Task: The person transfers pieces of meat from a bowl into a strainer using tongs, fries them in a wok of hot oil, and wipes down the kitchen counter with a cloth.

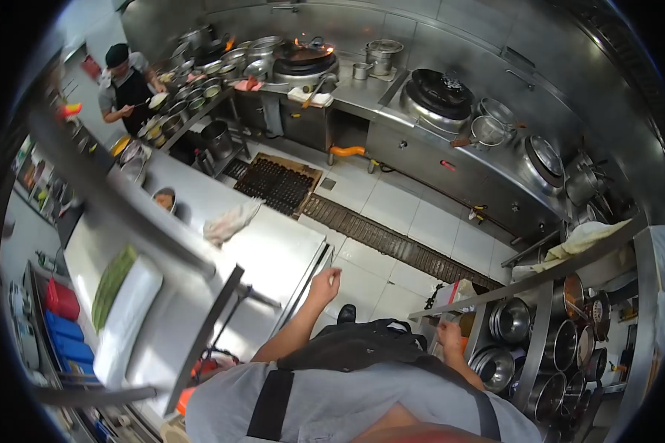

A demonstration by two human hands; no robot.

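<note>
My left hand (324, 286) hangs in the air beside the edge of the white counter (273, 244). Its fingers are loosely curled and nothing shows in them. On that counter, a crumpled cloth (231, 221) lies a short way beyond the hand. My right hand (448, 334) is low on the right, near a shelf rack (482, 325) stacked with metal bowls (511, 321). Its fingers are curled in and nothing shows in them. A dark apron (373, 343) covers my front.
A long steel stove line with woks (437, 96) runs along the far wall, and a flame burns at one burner. A co-worker (129, 88) stands at the far left among metal containers. A floor grate (399, 240) and a dark mat (273, 186) lie on the tiled aisle.
</note>
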